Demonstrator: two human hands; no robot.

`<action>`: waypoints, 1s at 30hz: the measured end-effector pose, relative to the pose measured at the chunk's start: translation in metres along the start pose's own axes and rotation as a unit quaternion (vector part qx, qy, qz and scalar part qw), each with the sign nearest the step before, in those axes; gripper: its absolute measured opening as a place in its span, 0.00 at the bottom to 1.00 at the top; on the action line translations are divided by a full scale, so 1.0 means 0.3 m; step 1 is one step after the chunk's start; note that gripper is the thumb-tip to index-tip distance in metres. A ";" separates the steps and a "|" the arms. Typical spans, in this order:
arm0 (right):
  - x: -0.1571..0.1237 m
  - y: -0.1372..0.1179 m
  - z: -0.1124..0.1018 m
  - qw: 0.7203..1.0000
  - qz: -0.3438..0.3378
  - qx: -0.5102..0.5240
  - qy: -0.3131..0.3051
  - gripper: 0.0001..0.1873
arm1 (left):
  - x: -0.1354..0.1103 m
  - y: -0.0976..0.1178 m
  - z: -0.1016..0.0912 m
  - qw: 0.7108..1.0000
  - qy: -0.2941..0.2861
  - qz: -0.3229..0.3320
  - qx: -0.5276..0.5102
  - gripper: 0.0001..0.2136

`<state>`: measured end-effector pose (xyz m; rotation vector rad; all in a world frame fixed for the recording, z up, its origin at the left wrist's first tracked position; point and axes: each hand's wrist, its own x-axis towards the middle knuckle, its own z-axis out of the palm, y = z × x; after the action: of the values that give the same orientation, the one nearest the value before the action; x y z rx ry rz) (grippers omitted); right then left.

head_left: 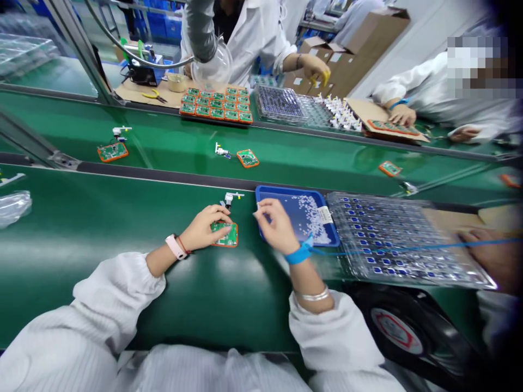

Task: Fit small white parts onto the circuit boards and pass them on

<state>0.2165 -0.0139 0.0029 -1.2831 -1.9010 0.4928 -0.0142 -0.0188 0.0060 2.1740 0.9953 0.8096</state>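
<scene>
**Left hand [201, 227] on orange-edged circuit board [231, 239], right hand [278, 220] at blue tray [286, 190]**

Left fingers [218, 218] curl over the board and hold it flat on the green table [81, 234], a stable setup with nothing visibly tilted. Right fingertips [261, 209] are pinched narrow just inside the tray rim. Anything between them is too small to tell. Loose small white parts [310, 218] lie heaped in the tray, close to that pinch, so the reach between tray and board is short.

A white plastic connector [229, 198] sits just past the left fingers, beside the board. A blue wrist strap [301, 253] is on the right wrist, its cord [392, 251] running right across a clear blister tray [408, 239] of blue-and-white parts. Another person's hand [486, 256] rests at that tray's far end.

Further up, on a second green belt [306, 136], single boards lie spaced out, and a co-worker's hand [316, 68] is working beyond a block of orange-edged boards [216, 106].
</scene>
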 end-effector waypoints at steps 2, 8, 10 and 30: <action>-0.027 -0.082 0.069 0.998 -0.008 0.050 -0.037 0.06 | 0.012 0.004 0.007 0.999 0.016 -0.014 -0.032 0.07; -0.059 -0.112 0.168 0.993 0.029 0.096 -0.066 0.07 | 0.014 -0.019 0.011 0.997 -0.004 -0.058 -0.056 0.05; -0.058 -0.099 0.173 0.993 0.030 0.081 -0.077 0.07 | 0.012 -0.029 0.011 0.996 -0.011 -0.065 -0.052 0.05; -0.046 -0.082 0.193 0.987 0.081 0.084 -0.108 0.07 | 0.025 -0.028 0.017 0.996 -0.032 -0.081 0.028 0.06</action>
<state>0.1595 -0.0307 -0.0218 -1.3205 -1.8906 0.8894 -0.0101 -0.0097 -0.0012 2.1192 1.1577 0.6389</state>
